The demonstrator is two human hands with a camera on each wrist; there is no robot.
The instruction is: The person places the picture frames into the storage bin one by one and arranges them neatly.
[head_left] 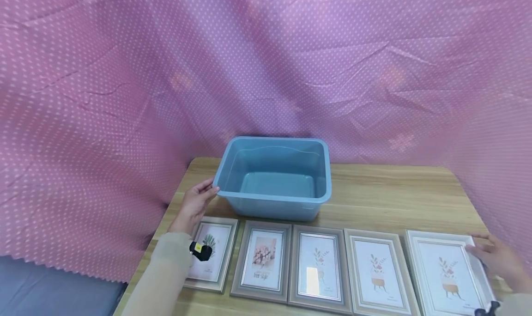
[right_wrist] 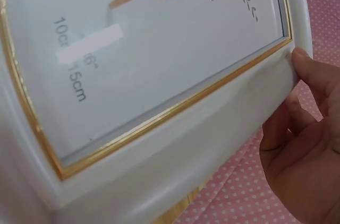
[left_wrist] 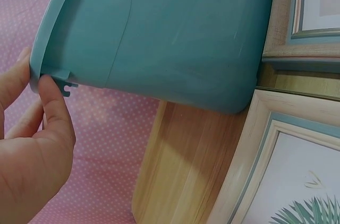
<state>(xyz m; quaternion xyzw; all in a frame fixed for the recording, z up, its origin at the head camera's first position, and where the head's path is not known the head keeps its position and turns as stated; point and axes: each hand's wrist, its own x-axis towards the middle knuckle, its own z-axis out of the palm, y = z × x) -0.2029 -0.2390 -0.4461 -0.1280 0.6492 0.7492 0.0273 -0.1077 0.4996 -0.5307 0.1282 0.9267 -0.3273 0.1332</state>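
Observation:
In the head view a blue plastic bin [head_left: 274, 205] stands on the wooden table. My left hand [head_left: 197, 204] pinches its rim at the near left corner; the left wrist view shows thumb and fingers [left_wrist: 56, 110] on either side of that rim. At the far right, my right hand [head_left: 496, 256] grips the outer edge of a white picture frame [head_left: 415, 260]. Up close, this frame [right_wrist: 212, 134] has a gold inner border and a plant print, with my thumb on its face and the fingers behind. Its right side looks raised in the head view.
Several more picture frames lie in a row in front of the bin: a pale one [head_left: 228, 256] below my left forearm, two brownish ones [head_left: 238, 270] [head_left: 293, 270], and a beige one [head_left: 353, 270]. Pink dotted cloth [head_left: 266, 75] hangs behind the table [head_left: 395, 191].

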